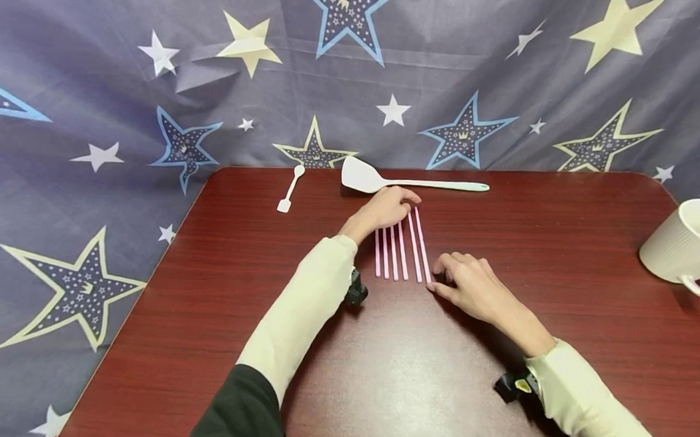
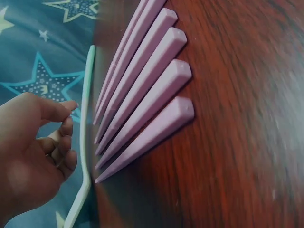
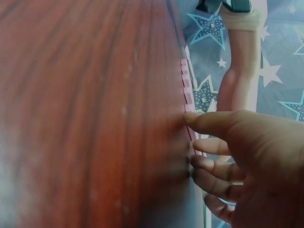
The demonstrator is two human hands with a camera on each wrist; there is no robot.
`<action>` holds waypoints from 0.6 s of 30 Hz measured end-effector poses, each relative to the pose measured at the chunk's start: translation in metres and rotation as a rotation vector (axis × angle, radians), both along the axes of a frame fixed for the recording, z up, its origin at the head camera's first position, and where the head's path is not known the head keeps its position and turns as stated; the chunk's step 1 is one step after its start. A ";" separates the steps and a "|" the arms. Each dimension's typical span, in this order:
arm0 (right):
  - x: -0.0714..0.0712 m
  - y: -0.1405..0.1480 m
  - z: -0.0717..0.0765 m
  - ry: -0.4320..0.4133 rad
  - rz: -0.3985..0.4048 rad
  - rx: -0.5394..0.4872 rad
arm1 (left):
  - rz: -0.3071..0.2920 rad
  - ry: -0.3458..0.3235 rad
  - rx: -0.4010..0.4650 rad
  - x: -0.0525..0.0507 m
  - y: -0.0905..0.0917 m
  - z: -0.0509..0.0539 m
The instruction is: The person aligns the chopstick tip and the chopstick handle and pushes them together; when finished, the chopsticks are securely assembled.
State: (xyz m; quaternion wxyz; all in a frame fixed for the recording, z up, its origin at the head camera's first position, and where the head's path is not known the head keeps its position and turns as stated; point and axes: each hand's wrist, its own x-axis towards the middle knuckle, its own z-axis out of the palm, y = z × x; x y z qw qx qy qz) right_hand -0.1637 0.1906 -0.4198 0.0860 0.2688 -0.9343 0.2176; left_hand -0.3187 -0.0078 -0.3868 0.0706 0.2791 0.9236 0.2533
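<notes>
Several pink chopsticks (image 1: 422, 246) lie side by side on the table, fanned slightly, their thick ends toward the near side. Above their thin far ends is my left hand (image 1: 387, 206); in the left wrist view its loosely bent fingers (image 2: 70, 126) have nothing between them. At the thick end of the rightmost chopstick, my right hand (image 1: 469, 284) rests low on the table. Its thumb (image 3: 209, 122) touches that end in the right wrist view, and the other fingers lie relaxed along the chopstick's outer side.
A white spatula (image 1: 424, 183) lies behind the chopsticks at the table's back edge. Left of it is a small white double-ended spoon (image 1: 291, 189). On the far right stands a white mug (image 1: 667, 248). A star-patterned curtain (image 1: 213, 96) hangs behind the red-brown table (image 1: 233, 251).
</notes>
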 end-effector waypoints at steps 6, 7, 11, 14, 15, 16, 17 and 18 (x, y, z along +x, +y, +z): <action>0.002 0.011 0.003 -0.056 -0.020 -0.017 | -0.016 0.012 0.104 0.008 -0.019 0.012; 0.002 0.014 0.003 -0.064 -0.027 -0.020 | -0.019 0.013 0.127 0.010 -0.022 0.013; 0.005 0.024 0.005 -0.082 -0.060 -0.021 | -0.029 0.047 0.193 0.021 -0.038 0.021; 0.008 0.033 0.006 -0.069 -0.079 -0.026 | -0.029 0.092 0.216 0.030 -0.053 0.026; 0.009 0.035 0.006 -0.065 -0.085 -0.031 | -0.022 0.109 0.213 0.034 -0.058 0.027; 0.010 0.038 0.006 -0.061 -0.092 -0.035 | -0.014 0.125 0.208 0.038 -0.064 0.028; 0.012 0.041 0.006 -0.058 -0.100 -0.038 | -0.001 0.142 0.199 0.041 -0.070 0.029; 0.013 0.044 0.006 -0.057 -0.110 -0.042 | 0.011 0.160 0.186 0.045 -0.076 0.029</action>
